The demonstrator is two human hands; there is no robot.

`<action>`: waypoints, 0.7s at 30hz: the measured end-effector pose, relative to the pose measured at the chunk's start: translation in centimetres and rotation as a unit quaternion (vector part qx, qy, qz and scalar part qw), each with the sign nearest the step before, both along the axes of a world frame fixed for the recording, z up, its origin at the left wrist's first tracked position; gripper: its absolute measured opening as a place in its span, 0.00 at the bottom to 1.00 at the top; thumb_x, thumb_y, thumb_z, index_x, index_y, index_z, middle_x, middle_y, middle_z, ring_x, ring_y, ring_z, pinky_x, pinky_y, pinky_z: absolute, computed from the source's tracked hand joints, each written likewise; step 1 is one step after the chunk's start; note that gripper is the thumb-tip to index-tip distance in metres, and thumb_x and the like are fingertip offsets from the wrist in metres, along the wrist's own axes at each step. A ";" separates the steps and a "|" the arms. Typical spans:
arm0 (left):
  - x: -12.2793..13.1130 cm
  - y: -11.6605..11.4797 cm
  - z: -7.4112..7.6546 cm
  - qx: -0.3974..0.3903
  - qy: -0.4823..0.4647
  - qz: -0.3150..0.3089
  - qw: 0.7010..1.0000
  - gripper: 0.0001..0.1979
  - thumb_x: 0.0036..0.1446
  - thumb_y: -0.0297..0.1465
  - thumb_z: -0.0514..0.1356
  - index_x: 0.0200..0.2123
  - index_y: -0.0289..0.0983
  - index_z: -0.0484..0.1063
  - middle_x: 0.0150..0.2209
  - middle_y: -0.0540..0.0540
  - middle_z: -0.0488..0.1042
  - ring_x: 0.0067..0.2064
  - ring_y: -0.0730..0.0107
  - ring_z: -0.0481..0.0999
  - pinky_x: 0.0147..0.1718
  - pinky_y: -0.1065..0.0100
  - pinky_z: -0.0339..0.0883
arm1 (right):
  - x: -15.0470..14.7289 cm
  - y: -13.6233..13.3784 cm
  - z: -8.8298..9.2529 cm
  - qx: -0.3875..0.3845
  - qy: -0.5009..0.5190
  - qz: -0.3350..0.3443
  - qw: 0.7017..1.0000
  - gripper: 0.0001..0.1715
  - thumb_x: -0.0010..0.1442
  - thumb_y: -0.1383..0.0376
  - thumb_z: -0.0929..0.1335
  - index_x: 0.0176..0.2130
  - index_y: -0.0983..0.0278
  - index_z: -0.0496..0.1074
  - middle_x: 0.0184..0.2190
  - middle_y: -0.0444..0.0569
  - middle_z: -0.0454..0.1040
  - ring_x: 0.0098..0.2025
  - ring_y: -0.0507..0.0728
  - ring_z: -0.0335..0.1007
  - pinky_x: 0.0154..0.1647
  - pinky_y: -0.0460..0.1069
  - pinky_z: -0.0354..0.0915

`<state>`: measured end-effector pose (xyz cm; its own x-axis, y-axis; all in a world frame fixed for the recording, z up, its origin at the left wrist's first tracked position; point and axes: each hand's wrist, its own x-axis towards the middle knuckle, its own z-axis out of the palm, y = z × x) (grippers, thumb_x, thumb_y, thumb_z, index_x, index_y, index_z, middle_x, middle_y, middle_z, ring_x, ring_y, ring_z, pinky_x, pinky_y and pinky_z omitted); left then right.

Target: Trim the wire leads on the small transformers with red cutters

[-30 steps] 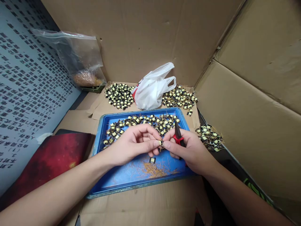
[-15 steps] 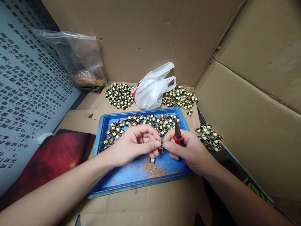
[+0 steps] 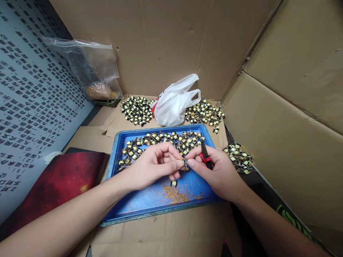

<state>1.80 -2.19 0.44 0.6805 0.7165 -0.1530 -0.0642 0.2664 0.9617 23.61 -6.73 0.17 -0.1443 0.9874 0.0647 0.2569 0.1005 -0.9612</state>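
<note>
Over the blue tray (image 3: 128, 210), my left hand (image 3: 158, 162) pinches a small transformer (image 3: 185, 164) with pins and thin copper wires between thumb and forefinger. My right hand (image 3: 214, 166) has its thumb and forefinger at the transformer's right side, its other fingers curled. Tucked in that hand are pliers (image 3: 204, 151), dark jaws pointing up, red grips partly hidden by the palm. Below the hands a single transformer (image 3: 174, 183) with yellow tape lies in the tray, beside a heap of copper wire clippings (image 3: 175, 194). More wired transformers (image 3: 160, 137) fill the tray's far half.
Behind the tray stands a white plastic bag (image 3: 173, 107) between a left pile (image 3: 137, 110) and a right pile (image 3: 206, 112) of transformers. Another pile (image 3: 238, 157) lies at right. A zip bag of clippings (image 3: 100, 89) stands back left. Cardboard walls (image 3: 160, 43) enclose the back and right.
The transformer has turned slightly between my fingertips, now showing its pins. My right fingers have curled in and the pliers have shifted slightly in that hand. The view has tilted a little.
</note>
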 end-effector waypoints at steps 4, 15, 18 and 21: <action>0.0 0.2 0.0 0.021 0.015 0.049 0.998 0.17 0.59 0.37 0.74 0.37 0.33 0.71 0.27 0.48 0.80 0.27 0.77 0.77 0.30 0.75 0.73 | -0.2 -0.6 -0.1 0.109 -0.065 -0.040 0.991 0.08 0.64 0.61 0.73 0.42 0.62 0.78 0.21 0.36 0.63 0.21 0.49 0.58 0.25 0.47 0.61; 0.3 0.1 0.1 0.039 0.028 0.067 0.997 0.18 0.57 0.38 0.75 0.37 0.34 0.71 0.25 0.50 0.79 0.25 0.76 0.75 0.27 0.74 0.71 | -0.8 -0.6 -0.9 0.361 -0.175 -0.049 0.915 0.11 0.64 0.74 0.71 0.44 0.59 0.79 0.26 0.42 0.78 0.26 0.53 0.72 0.30 0.48 0.69; 0.3 0.1 0.1 0.037 0.025 0.060 0.997 0.19 0.58 0.39 0.75 0.37 0.34 0.71 0.26 0.49 0.79 0.24 0.76 0.75 0.27 0.74 0.71 | -0.7 -0.7 -0.9 0.365 -0.181 -0.033 0.913 0.12 0.63 0.74 0.72 0.45 0.59 0.78 0.28 0.42 0.80 0.28 0.52 0.74 0.31 0.48 0.69; 0.3 0.1 0.2 0.033 0.023 0.056 0.998 0.18 0.58 0.38 0.75 0.37 0.34 0.70 0.25 0.49 0.80 0.25 0.76 0.76 0.27 0.74 0.72 | -0.6 -0.9 -1.1 0.371 -0.189 -0.025 0.909 0.13 0.63 0.77 0.70 0.43 0.59 0.76 0.28 0.42 0.79 0.28 0.53 0.72 0.32 0.49 0.69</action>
